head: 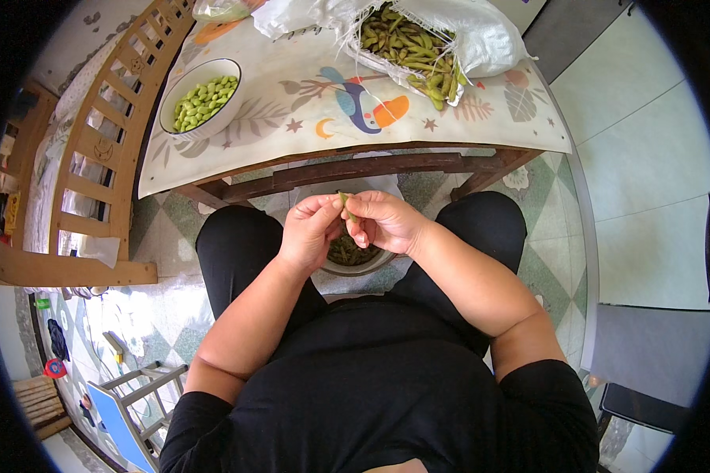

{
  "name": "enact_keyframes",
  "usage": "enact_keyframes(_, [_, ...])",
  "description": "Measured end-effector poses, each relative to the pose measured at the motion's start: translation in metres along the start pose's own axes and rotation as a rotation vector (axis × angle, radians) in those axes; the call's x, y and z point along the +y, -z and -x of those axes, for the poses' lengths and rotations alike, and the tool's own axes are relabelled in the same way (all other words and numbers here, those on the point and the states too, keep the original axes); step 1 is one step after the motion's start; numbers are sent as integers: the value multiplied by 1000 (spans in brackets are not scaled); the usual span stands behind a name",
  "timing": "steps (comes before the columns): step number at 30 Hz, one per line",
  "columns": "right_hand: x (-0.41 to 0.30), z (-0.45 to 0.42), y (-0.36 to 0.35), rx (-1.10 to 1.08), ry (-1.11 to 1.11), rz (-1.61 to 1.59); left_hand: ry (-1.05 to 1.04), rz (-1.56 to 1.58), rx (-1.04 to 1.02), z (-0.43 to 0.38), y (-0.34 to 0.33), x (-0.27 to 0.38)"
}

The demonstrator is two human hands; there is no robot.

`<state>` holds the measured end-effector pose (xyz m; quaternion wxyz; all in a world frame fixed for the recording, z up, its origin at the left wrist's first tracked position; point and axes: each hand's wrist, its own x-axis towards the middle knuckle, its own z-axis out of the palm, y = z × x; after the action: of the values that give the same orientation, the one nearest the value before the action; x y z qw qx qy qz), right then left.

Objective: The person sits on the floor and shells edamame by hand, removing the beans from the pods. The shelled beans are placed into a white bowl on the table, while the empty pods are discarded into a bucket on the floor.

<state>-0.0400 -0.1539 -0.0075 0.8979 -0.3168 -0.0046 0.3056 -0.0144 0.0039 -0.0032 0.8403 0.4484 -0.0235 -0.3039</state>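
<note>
A green soybean pod (347,207) is pinched between my two hands, above a round basin (358,270) on the floor between my knees. My left hand (312,227) grips the pod's upper end with thumb and forefinger. From the other side my right hand (384,220) holds the same pod, its fingers partly curled below. Brownish empty-looking pods (349,251) lie in the basin, partly hidden by the hands. On the table at left stands a white bowl (225,120) of shelled green beans (204,103). A white woven sack (491,41) at the back right spills unshelled pods (414,50).
The table's front edge (355,143), covered with a printed cloth, lies just beyond my hands. A wooden bed rail (97,148) borders the table at left. A folding frame with a blue panel (115,423) stands at lower left. A plastic bag (222,10) lies at the back left.
</note>
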Motion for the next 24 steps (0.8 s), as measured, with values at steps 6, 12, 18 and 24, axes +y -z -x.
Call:
enact_keyframes(6, [-3, 4, -2, 3, -37, 18, -85, -173, -22, 1, 2, 4])
enact_keyframes(12, [1, 3, -1, 10, -73, 19, -263, -290, -43, 3, 3, 0])
enact_keyframes(18, [7, 3, 2, 52, -46, 24, -172, -198, 39, 1, 2, -7])
enact_keyframes(24, [15, -2, 6, 0, -20, -26, 185, 155, -194, -8, 13, -7])
